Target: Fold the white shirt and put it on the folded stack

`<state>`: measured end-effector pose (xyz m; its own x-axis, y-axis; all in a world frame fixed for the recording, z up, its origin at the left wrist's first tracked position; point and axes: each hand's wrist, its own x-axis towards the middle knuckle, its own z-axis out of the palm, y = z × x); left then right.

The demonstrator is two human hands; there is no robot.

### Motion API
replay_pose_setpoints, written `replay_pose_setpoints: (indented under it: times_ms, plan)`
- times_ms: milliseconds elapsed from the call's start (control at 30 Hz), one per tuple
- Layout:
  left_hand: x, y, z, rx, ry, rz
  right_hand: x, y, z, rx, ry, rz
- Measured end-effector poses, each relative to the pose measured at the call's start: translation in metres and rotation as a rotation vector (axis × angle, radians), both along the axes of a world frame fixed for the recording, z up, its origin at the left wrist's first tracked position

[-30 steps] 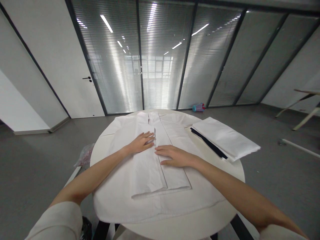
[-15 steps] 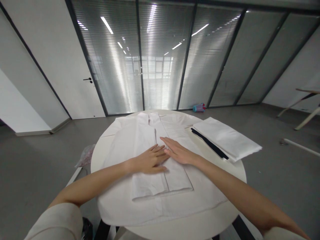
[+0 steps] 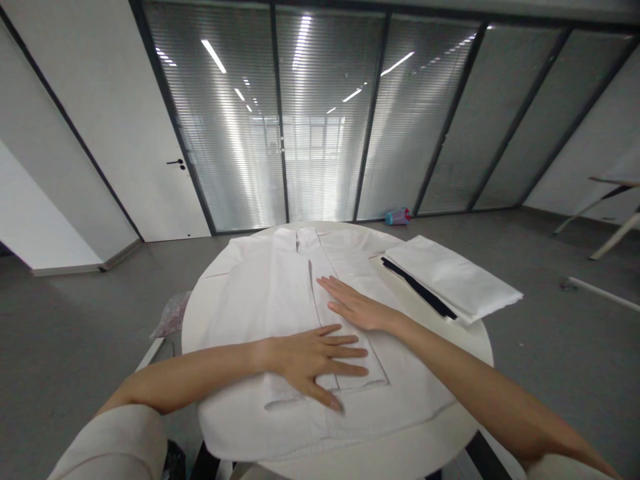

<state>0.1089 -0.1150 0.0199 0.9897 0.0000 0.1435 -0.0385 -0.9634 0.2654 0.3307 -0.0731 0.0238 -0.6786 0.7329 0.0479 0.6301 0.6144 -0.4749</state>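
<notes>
A white shirt lies spread on a round white table, its sleeves folded in over the middle. My left hand lies flat with fingers spread on the lower ends of the folded sleeves near the shirt's hem. My right hand rests flat, fingers together, on the right sleeve a little farther up. Neither hand holds anything.
A folded white cloth with a dark edge lies on the table's right side. A pink plastic bag sits on the floor to the left. A small teal and pink object lies by the glass wall. Grey floor surrounds the table.
My left hand has slid down the folded sleeves toward me, from beside the collar line to the sleeve ends. My right hand moved slightly up and stays flat.
</notes>
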Motion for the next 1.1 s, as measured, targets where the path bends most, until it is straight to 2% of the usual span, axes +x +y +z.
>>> replay_pose_setpoints:
  times_ms: [100, 200, 300, 400, 500, 667, 867, 1000, 1100]
  plan:
    - [0.003, -0.006, -0.006, 0.004, -0.010, -0.005, -0.001, 0.001, -0.003, -0.038, -0.085, 0.026]
    - [0.000, -0.004, -0.001, -0.026, 0.002, -0.049, -0.003, 0.001, -0.006, -0.033, -0.197, 0.055]
    - [-0.011, 0.001, 0.013, -0.072, 0.011, -0.078, -0.004, 0.001, -0.006, 0.088, -0.168, 0.034]
    - [-0.025, 0.004, 0.020, -0.074, -0.016, 0.021, -0.005, 0.004, -0.007, 0.207, -0.129, -0.006]
    - [-0.032, -0.001, 0.012, -0.028, -0.006, 0.080, -0.006, 0.009, -0.015, 0.194, -0.184, 0.009]
    - [-0.030, -0.011, -0.005, 0.069, 0.038, 0.054, -0.006, 0.022, -0.027, 0.132, -0.242, 0.043]
    - [-0.029, -0.011, -0.003, 0.084, 0.044, 0.058, -0.010, 0.053, -0.021, 0.122, -0.259, -0.004]
    - [-0.021, 0.003, 0.011, 0.005, 0.000, 0.042, -0.015, 0.071, -0.023, 0.129, -0.274, -0.071]
    - [-0.011, 0.034, 0.020, -0.043, -0.205, 0.188, -0.013, 0.076, -0.027, 0.107, -0.294, -0.071]
